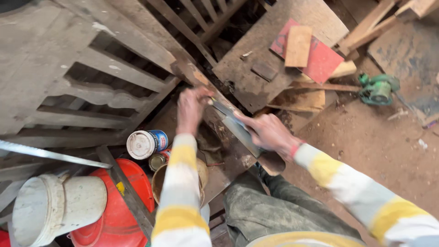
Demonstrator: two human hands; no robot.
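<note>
Big weathered wooden frame [91,82] with slats and carved rails fills the left and top, leaning diagonally; one rail end juts down toward centre. Bare dirt floor [379,151] on the right, scrap boards piled top right: a grey plywood sheet [274,45], a red board [322,59] on it, a plain wood offcut [298,45] lying across the red one. Bottom left: red plastic tub [132,201] with a white bucket [55,206] tipped on its side against it, a wooden strip across the tub. Green power tool [378,89] on the ground at right, well apart from the hands. Long saw blade [50,154] pokes in from the left edge. White-lidded tin [145,143] and a smaller open can [158,160] sit just left of the left sleeve. Flat metal blade [238,128], likely a file or scraper, blurred so hard to tell, lies angled on the frame's rail end at centre. Right hand [270,132] is on top of its lower end, fingers pressed together and curled over it. Left hand [192,107] is at the blade's upper tip, fingers bunched against the rail; whether they pinch the tip I cannot tell, motion blur.
</note>
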